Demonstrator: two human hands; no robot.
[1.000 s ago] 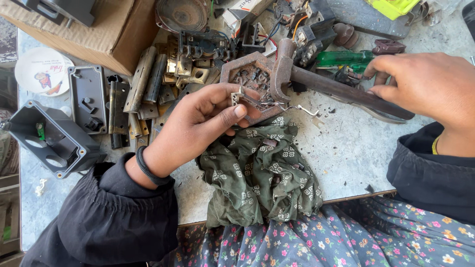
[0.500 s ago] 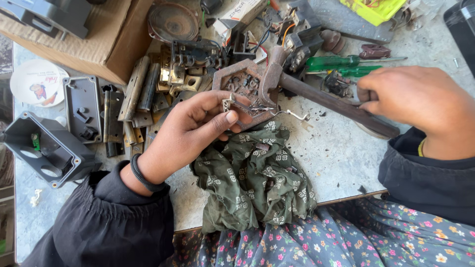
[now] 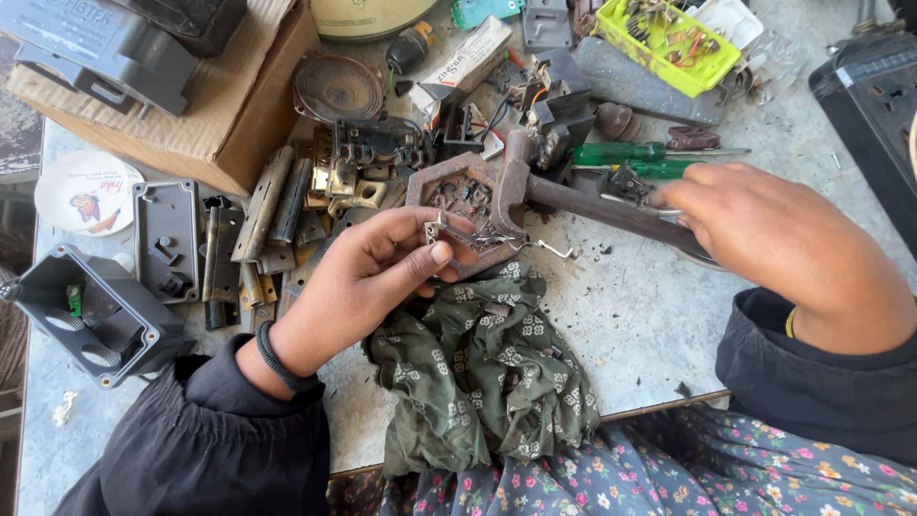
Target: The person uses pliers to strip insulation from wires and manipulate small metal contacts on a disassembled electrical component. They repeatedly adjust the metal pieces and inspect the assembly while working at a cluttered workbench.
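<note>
Head view: my left hand (image 3: 368, 277) is pinching a small bent metal clip (image 3: 436, 229); my right hand (image 3: 764, 239) is gripping, seemingly, the rusty hammer (image 3: 573, 201) handle

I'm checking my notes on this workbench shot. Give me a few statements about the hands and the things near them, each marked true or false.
1. The left hand pinches a small metal part. True.
2. The right hand holds a green screwdriver. False: it grips the hammer handle; the green screwdrivers lie beyond it.
3. The hammer head rests on a hexagonal block. True.
4. A green patterned cloth lies at the table's near edge. True.
5. The yellow tray sits beside the left wrist. False: it is at the far right.
</note>
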